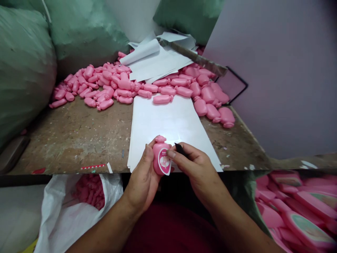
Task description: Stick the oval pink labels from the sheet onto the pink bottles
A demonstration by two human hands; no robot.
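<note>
My left hand (143, 177) holds a small pink bottle (158, 147) upright, just over the table's front edge. An oval label (164, 161) with a white border and a picture lies on the bottle's front; its lower tip appears to stand off the surface. The thumb and fingertips of my right hand (195, 163) touch the label's upper right side. A thin black tool (181, 149) is also held in my right hand, its tip pointing up and left. Behind both hands lies a stack of white sheets (168, 123).
Pink bottles (105, 84) are heaped across the back of the brown table (65, 140), with loose papers (158, 59) on them. Large green sacks (23, 66) stand behind and left. Below the front edge are a white sack (60, 211) and labelled pink bottles (310, 225). A dark object (14, 153) lies far left.
</note>
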